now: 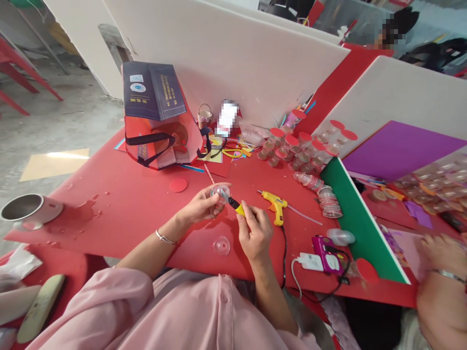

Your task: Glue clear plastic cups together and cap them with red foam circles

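Between the fingers of my left hand (204, 203) is a small clear plastic cup (220, 191). My right hand (255, 231) grips a yellow-and-black utility knife (235, 204), whose blade end reaches the cup. Whether the blade touches or cuts the plastic is hard to make out. On the table in front of me lies a clear plastic lid or dome (221, 246). A yellow glue gun (275, 206) rests to the right of my hands, with a clear glue stick out of its back. A red disc (178, 184) lies beyond my left hand.
Cups with red discs (292, 141) and stacked clear cups (330, 201) stand at the right, by a green divider (361, 214). A bag (156, 116) and a phone (226, 118) are at the back. A metal mug (32, 211) sits left; a co-worker's hand (443, 253) is right.
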